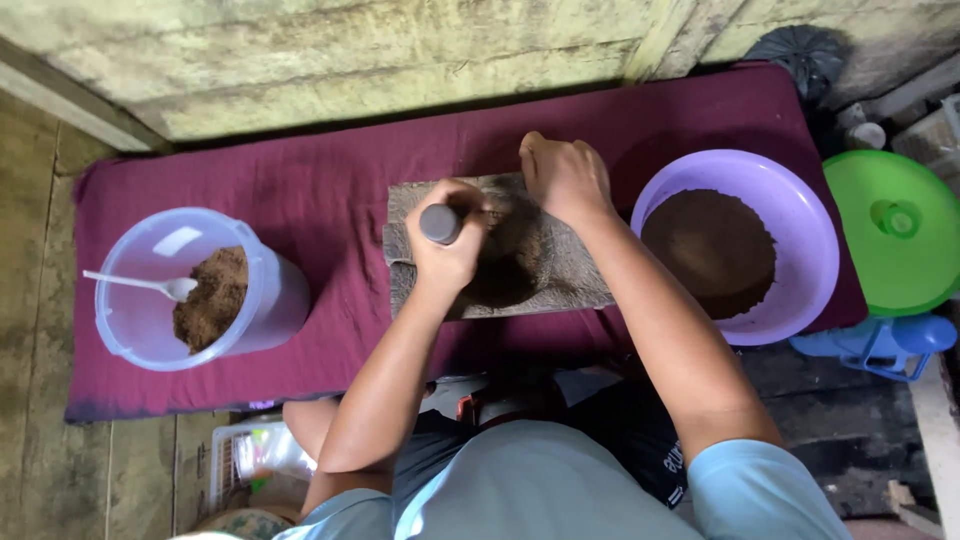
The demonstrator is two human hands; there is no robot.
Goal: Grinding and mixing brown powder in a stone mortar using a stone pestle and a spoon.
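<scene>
A flat stone grinding slab (575,280) lies on a maroon cloth (320,200) with dark brown paste on it. My left hand (447,245) is closed around a dark cylindrical stone roller (440,223) at the slab's left part. My right hand (565,177) also rests over the roller's far end at the slab's top edge, fingers curled down. A purple basin (810,235) holding brown powder stands to the right of the slab. A clear plastic tub (270,290) with brown powder and a white spoon (150,286) stands at the left.
A green round lid (890,240) and a blue plastic container (880,340) sit at the right beyond the cloth. A rough concrete wall (400,60) runs along the far side. A plastic bag (265,450) lies by my knee on the floor.
</scene>
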